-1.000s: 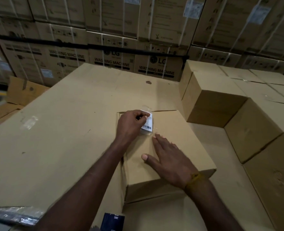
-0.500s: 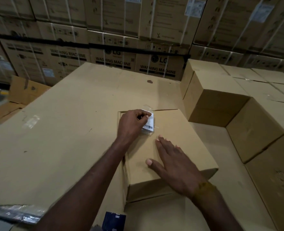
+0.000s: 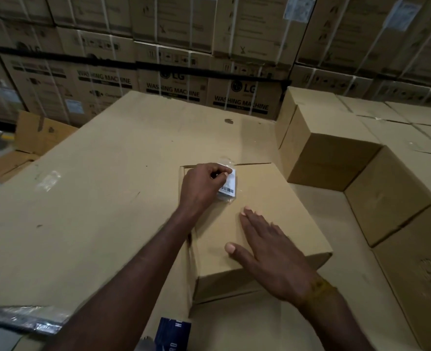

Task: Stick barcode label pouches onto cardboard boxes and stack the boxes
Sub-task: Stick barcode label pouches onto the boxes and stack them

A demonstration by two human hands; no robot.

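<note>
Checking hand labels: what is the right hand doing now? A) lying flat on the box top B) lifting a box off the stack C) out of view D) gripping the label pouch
A: the right hand lies with straight fingers on top of the box, while the left hand pinches the label pouch.

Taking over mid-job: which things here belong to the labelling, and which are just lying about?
In the job:
barcode label pouch, pinched by left hand
cardboard box, steadied by flat right hand
plain boxes stacked at right

Lying about:
washing machine cartons
clear plastic scrap
dark blue packet
</note>
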